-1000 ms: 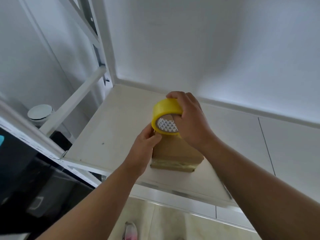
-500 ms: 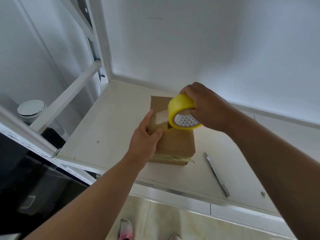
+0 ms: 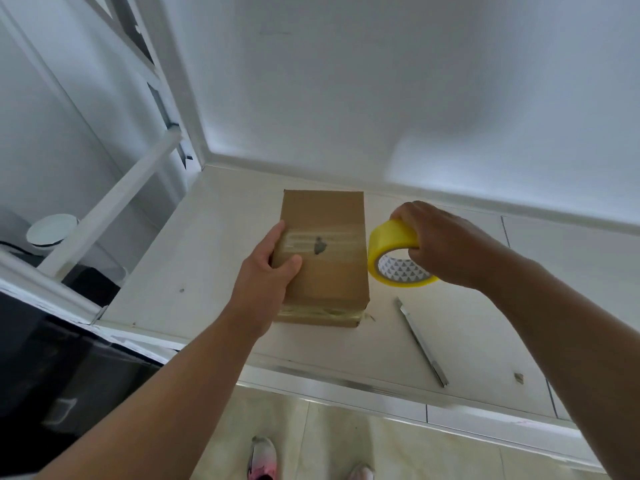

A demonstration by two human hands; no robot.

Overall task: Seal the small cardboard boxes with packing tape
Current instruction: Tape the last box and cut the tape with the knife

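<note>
L hand (image 3: 266, 271) grips box (image 3: 332, 278) at left edge, thumb on top, fingers down side. R hand (image 3: 446, 244) holds tape roll (image 3: 389, 237), fingers hooked in core, just right of box. Roll: glossy yellow ring, white core w/ triangle print. Box: plain brown cardboard, rectangular, shiny clear tape strip (image 3: 329, 239) across top, on smooth cream shelf (image 3: 207, 244). Thin metal blade (image 3: 420, 337) lies nearby, right.

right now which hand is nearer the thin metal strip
Right hand: it grips the yellow tape roll just behind the thin metal strip; the left hand holds the brown cardboard box farther left.
</note>
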